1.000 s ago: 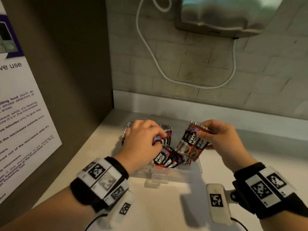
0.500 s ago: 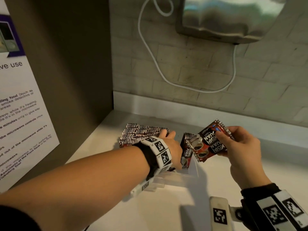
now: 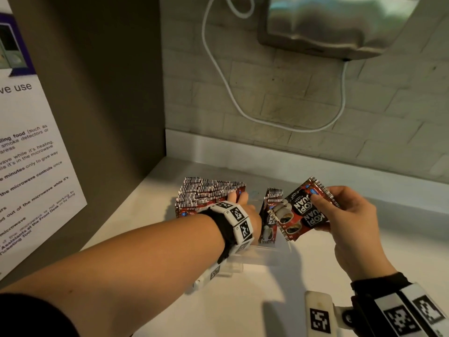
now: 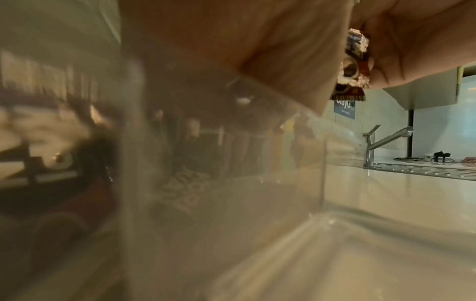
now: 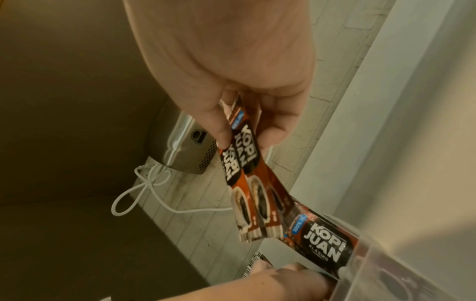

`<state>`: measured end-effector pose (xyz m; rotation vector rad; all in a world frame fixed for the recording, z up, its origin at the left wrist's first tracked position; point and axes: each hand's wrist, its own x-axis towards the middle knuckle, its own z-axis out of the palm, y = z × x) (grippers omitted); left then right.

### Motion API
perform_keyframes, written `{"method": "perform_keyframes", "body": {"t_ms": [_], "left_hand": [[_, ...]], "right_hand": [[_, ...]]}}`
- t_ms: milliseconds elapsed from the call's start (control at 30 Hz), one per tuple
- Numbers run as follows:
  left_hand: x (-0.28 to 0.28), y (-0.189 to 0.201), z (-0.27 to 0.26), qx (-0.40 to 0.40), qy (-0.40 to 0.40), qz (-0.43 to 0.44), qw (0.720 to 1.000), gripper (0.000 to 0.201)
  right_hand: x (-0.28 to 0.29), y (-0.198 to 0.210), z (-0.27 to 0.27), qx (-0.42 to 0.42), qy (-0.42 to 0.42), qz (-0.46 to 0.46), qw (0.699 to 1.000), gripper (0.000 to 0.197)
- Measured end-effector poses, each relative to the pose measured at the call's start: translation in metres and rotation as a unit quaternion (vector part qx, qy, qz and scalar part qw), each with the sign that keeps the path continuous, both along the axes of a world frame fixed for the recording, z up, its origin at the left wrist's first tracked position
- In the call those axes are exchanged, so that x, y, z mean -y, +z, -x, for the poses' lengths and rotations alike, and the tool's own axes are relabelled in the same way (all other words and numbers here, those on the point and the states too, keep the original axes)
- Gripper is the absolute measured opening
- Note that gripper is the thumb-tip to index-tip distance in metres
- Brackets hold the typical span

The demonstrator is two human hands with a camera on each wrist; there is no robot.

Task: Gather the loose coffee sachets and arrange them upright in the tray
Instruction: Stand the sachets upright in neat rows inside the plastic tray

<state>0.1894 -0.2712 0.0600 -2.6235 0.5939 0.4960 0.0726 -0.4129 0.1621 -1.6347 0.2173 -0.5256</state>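
Observation:
A clear plastic tray stands on the pale counter near the corner. A dense row of red-and-black coffee sachets stands upright in its left part. A smaller group of sachets leans in its right part. My left hand reaches into the tray between them, with straight fingers against the big row. To the right of the tray and above it, my right hand pinches a few held sachets between thumb and fingers. The right wrist view shows these held sachets hanging fanned over the tray.
A brown side panel with a printed notice closes off the left. A metal wall unit and a white cord hang on the tiled back wall. Bare counter lies in front. A faucet stands far right.
My left arm has reached across into the tray and now presses the big row. My right hand has lifted its sachets up and to the right. Little has moved in the last half second.

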Motion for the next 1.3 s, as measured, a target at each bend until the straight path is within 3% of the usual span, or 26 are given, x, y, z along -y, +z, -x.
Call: {"method": "perform_keyframes", "body": {"t_ms": [67, 200, 333, 433, 700, 967, 1100, 1200, 1300], "left_hand": [[-0.001, 0.004, -0.002, 0.031, -0.004, 0.024, 0.999, 0.077], [-0.009, 0.027, 0.011, 0.031, -0.022, 0.113, 0.993, 0.033], [-0.018, 0.057, 0.025, 0.009, -0.021, 0.131, 0.991, 0.022], [-0.025, 0.075, 0.03, 0.019, -0.037, 0.133, 0.99, 0.02], [-0.046, 0.096, 0.037, 0.022, -0.059, 0.212, 0.975, 0.043], [-0.064, 0.106, 0.043, 0.119, 0.002, 0.172, 0.978, 0.032], [-0.072, 0.108, 0.045, 0.13, 0.033, 0.157, 0.978, 0.007], [-0.077, 0.106, 0.044, 0.126, 0.038, 0.166, 0.977, 0.018], [-0.079, 0.105, 0.043, 0.124, 0.03, 0.191, 0.973, 0.016]], "right_hand": [[0.001, 0.0, -0.001, 0.0, 0.001, -0.001, 1.0, 0.015], [0.002, -0.001, -0.002, -0.001, 0.011, 0.002, 1.0, 0.014], [-0.004, -0.004, -0.009, -0.025, 0.046, 0.007, 0.999, 0.016], [-0.008, -0.007, -0.017, -0.041, 0.07, 0.02, 0.996, 0.018], [-0.013, -0.013, -0.031, -0.123, 0.109, 0.1, 0.981, 0.009], [-0.012, -0.018, -0.035, -0.151, 0.108, 0.124, 0.975, 0.009], [-0.011, -0.022, -0.038, -0.151, 0.102, 0.14, 0.973, 0.008], [-0.011, -0.024, -0.041, -0.158, 0.1, 0.159, 0.969, 0.011], [-0.012, -0.024, -0.043, -0.163, 0.098, 0.175, 0.966, 0.015]]}}
